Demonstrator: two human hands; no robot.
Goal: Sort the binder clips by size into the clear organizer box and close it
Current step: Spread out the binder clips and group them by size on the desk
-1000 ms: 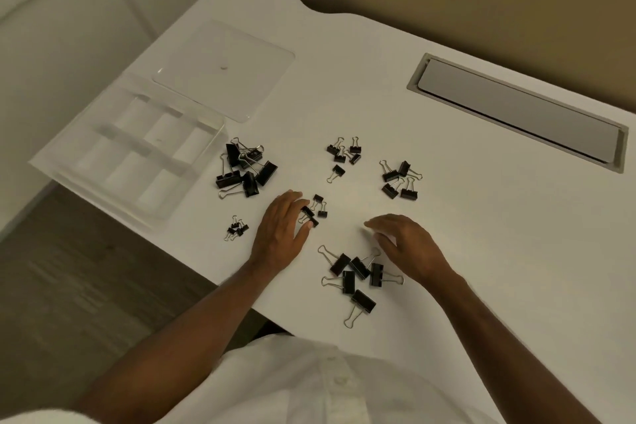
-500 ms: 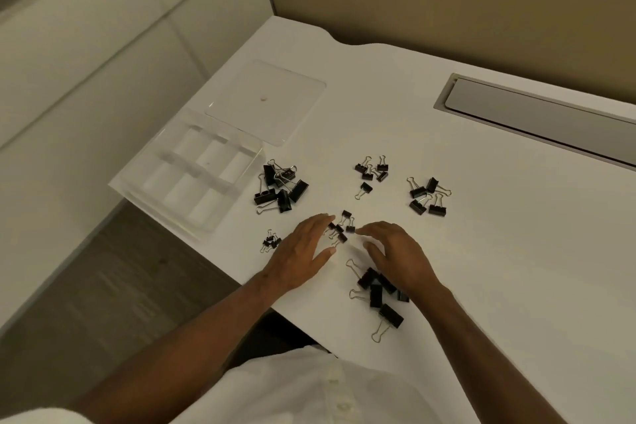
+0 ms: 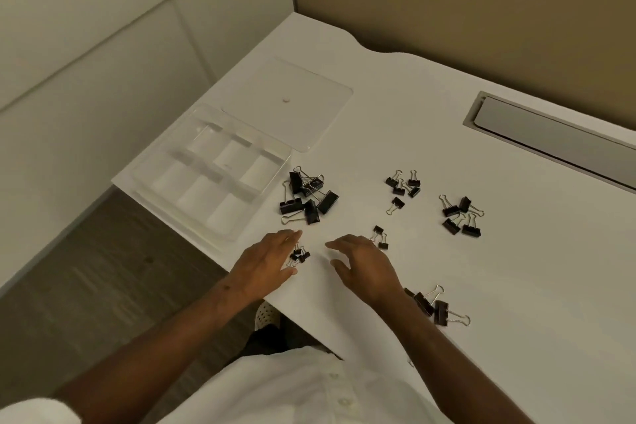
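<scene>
Black binder clips lie in groups on the white desk. A pile of large clips (image 3: 308, 196) sits beside the clear organizer box (image 3: 210, 172), whose compartments hold nothing. Its clear lid (image 3: 287, 101) lies flat behind it. My left hand (image 3: 266, 263) rests open by a cluster of tiny clips (image 3: 299, 255), fingertips touching them. My right hand (image 3: 361, 268) hovers open just right of it, near two small clips (image 3: 380, 237). More small clips (image 3: 402, 184) and medium clips (image 3: 461, 215) lie farther back. Medium-large clips (image 3: 435, 306) lie partly under my right forearm.
The desk's front-left edge (image 3: 192, 234) runs just below the organizer box, with floor beyond. A grey cable tray cover (image 3: 550, 134) is set into the desk at the back right. A beige partition stands behind the desk.
Both hands have shifted left across the desk. The left hand moved from the small clips to the tiny cluster. The right hand left the medium-large clips.
</scene>
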